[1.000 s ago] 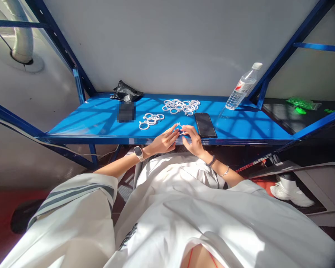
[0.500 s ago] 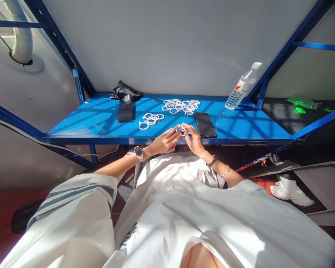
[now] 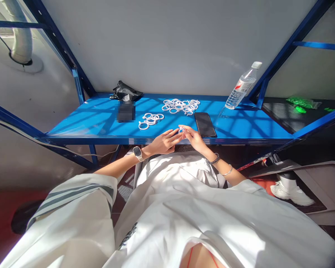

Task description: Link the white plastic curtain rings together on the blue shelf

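Observation:
Both my hands meet at the front edge of a blue shelf. My left hand, with a watch on its wrist, and my right hand, with bracelets, pinch one small white plastic ring between their fingertips. A small group of white rings lies just left of the hands. A bigger pile of white rings lies farther back. A black phone lies flat just right of my right hand.
A clear water bottle leans at the shelf's right rear corner. A crumpled black bag sits at the back left, with a blurred patch in front of it. Green items lie on the dark shelf to the right. Someone's white shoe shows below right.
My fingertips have drawn closer together on the white ring and lifted it slightly. My right wrist has shifted a little right. The rest has not moved.

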The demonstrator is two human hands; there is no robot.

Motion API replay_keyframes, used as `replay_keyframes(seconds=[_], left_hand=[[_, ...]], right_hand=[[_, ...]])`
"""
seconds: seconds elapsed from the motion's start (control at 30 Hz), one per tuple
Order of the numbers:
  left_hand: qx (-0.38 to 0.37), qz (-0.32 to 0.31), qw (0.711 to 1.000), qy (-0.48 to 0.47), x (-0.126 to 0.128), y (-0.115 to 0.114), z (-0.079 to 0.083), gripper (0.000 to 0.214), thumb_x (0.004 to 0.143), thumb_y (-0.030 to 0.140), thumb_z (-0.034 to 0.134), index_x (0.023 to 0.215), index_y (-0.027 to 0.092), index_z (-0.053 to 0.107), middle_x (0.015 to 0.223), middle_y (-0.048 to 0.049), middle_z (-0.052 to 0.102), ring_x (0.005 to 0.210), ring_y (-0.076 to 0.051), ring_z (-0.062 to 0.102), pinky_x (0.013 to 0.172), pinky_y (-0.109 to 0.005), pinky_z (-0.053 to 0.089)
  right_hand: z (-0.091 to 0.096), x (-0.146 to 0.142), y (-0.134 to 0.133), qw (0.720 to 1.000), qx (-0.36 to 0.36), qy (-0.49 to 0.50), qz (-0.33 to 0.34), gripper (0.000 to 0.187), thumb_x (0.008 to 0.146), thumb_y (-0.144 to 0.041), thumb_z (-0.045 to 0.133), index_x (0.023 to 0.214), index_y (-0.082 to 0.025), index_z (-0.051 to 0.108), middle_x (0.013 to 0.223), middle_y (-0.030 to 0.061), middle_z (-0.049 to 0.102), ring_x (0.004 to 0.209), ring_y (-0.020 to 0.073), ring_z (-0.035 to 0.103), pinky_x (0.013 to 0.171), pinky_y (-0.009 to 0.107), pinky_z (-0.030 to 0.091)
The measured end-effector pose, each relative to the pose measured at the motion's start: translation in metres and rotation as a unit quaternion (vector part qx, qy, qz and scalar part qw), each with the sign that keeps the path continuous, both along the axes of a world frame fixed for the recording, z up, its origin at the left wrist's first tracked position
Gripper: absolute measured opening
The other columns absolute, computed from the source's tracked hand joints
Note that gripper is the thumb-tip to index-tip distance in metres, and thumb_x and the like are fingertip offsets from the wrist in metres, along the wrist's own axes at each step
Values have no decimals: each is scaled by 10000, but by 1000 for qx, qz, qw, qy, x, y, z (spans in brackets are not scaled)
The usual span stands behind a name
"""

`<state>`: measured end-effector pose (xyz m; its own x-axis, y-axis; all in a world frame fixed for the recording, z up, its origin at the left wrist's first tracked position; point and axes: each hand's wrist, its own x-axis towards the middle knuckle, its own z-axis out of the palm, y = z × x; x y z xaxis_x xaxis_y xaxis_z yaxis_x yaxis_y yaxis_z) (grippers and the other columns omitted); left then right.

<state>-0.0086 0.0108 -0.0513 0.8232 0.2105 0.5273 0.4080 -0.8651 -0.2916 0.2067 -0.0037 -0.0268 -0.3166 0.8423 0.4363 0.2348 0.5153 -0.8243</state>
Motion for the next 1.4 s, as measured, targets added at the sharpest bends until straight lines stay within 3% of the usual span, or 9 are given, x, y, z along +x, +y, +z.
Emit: replay_keyframes(seconds=[0.3,0.47,0.7,0.9,1.07,1.27,1.4], left_hand=[[-3,7,1000,6,0,-1,2,641,881,188,548,1490,98,371,1493,-186,481,1430,-344,406,1128,-507,428],[-6,9,1000,16,-2,1,1,684,881,186,552,1519,94,322,1500,-201,466,1441,-349,385,1136,-515,415],[-26,11,1000,12,0,-1,4,636,875,195,569,1483,128,397,1496,-179,480,1434,-352,398,1131,-526,420],[-36,7,999,-22,1,-5,9,454,880,203,552,1324,107,541,1371,-174,601,1381,-341,476,1087,-501,474],[-73,2,995,-73,2,-8,17,289,926,305,560,1149,126,606,1268,-149,672,1293,-308,573,1044,-453,525],[-136,10,978,-158,7,-8,20,181,979,279,518,1025,144,630,1061,-111,743,1190,-242,655,938,-331,584],[-174,15,969,-174,7,-8,22,221,996,311,492,1011,143,635,1008,-94,752,1170,-238,668,861,-295,600]], right_hand=[[2,-5,0,998,-11,62,5,363,925,-586,528,961,-238,625,703,-27,599,707,127,599,728,287,516],[5,-5,-1,998,-14,66,-4,366,903,-593,562,917,-233,624,696,-29,603,701,126,602,721,286,516],[5,-4,0,998,-12,66,-2,378,894,-604,569,911,-231,628,722,-17,631,708,133,621,736,300,544],[3,-3,2,997,-19,81,-3,377,880,-596,599,895,-221,632,765,2,669,754,158,661,786,337,551],[6,-4,0,997,-15,73,-12,407,858,-623,610,872,-216,624,811,17,710,775,172,687,791,354,562],[2,-7,-1,999,26,13,-33,396,850,-611,618,851,-215,640,820,34,734,762,185,692,731,348,554],[0,-7,-1,999,38,-3,-37,379,865,-596,601,863,-219,646,831,38,741,756,184,692,726,348,554]])
